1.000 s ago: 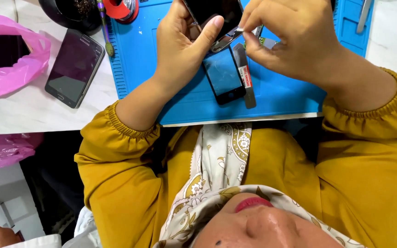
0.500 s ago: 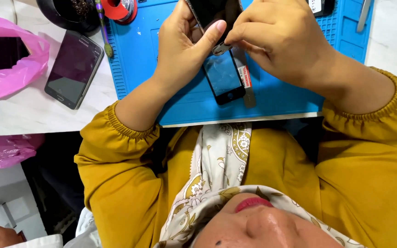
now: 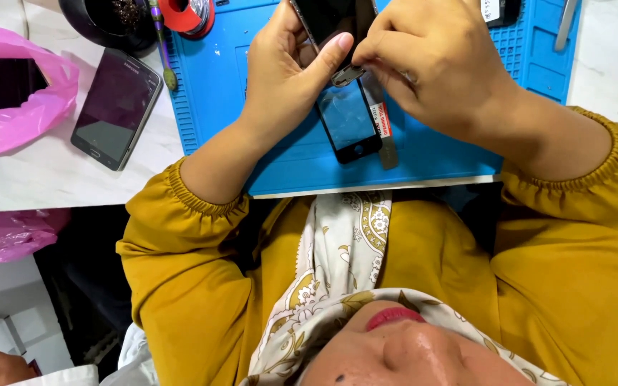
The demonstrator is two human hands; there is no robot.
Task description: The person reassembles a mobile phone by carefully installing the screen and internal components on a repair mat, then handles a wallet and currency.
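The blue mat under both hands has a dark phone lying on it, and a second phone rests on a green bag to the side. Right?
Not quite. In the head view, the second phone rests on the white table, beside a pink bag; no green bag. The blue mat, hands and dark phone are as described.

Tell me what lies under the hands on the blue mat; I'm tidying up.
A black phone screen panel lies on the blue silicone work mat, beside a grey metal pry tool. The right hand covers their upper ends.
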